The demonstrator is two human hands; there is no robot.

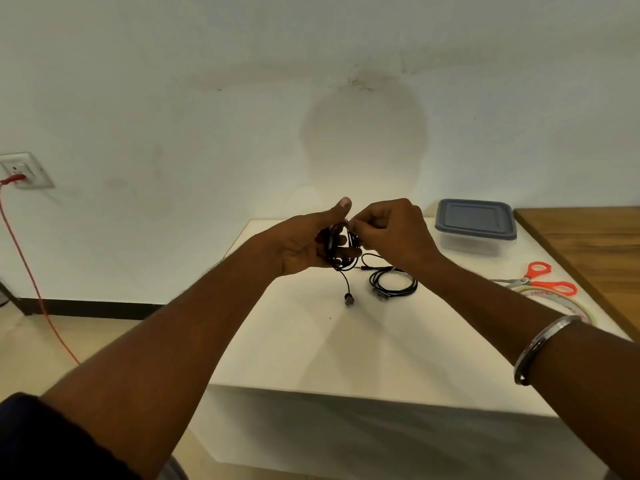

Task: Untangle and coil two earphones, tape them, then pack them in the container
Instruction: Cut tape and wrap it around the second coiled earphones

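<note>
- Fingertips [356, 224] of the right hand [391, 233]: closed in a pinch on a cable strand at the top of the held earphone [341, 249], a loose black coil.
- Left hand [301, 244]: fingers curled round the coil, thumb raised. The coil stands roughly upright between both hands, above the table [311, 341].
- Earbud [349, 299]: hangs below the coil on a thin, limp lead. This free tail runs downward from the pinch.
- Second earphone [393, 284]: flat black coil on the smooth white table, just right of the earbud. Whether it is taped cannot be told.
- Container [476, 225]: clear box, grey-blue lid on, far right.
- Scissors [540, 278] and tape roll [538, 294]: nearer, right edge.
</note>
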